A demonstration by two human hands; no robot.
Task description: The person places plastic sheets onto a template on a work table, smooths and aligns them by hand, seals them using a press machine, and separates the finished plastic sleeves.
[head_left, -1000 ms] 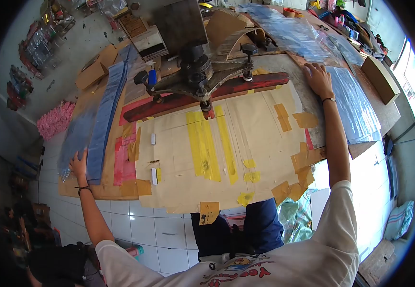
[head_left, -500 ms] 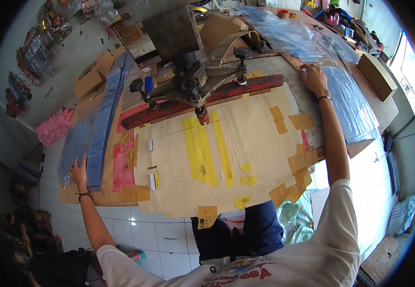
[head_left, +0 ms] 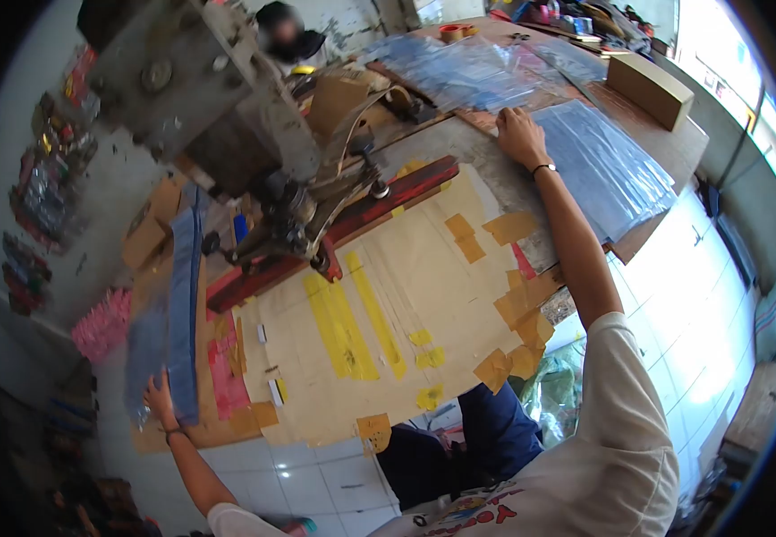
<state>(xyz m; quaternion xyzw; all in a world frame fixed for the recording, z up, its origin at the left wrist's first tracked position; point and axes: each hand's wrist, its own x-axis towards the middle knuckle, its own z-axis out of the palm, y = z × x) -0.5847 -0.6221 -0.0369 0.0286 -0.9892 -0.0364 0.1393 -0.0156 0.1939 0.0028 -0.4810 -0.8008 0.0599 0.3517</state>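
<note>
My left hand (head_left: 160,399) rests with its fingers apart on the blue-grey plastic sheets (head_left: 157,331) at the left edge of the table. On the right, my right hand (head_left: 520,138) lies on the grey board (head_left: 486,161), beside a stack of clear bluish sheets (head_left: 604,170); its fingers look slightly bent and hold nothing visible. Between the hands is a cream sheet (head_left: 334,394) patched with yellow, brown and pink tape. A red bar (head_left: 397,201) lies across its far edge, under the dark metal arms of a machine (head_left: 294,215).
Cardboard boxes stand at the back left (head_left: 148,228) and far right (head_left: 652,89). More clear sheets (head_left: 459,72) and an orange tape roll (head_left: 450,33) lie at the back. Another person (head_left: 285,31) is behind the machine. Pink material (head_left: 103,324) is at the left.
The view has turned to the right, so the table and machine appear tilted. Another person has come into view at the back. Both hands remain at their places on the table.
</note>
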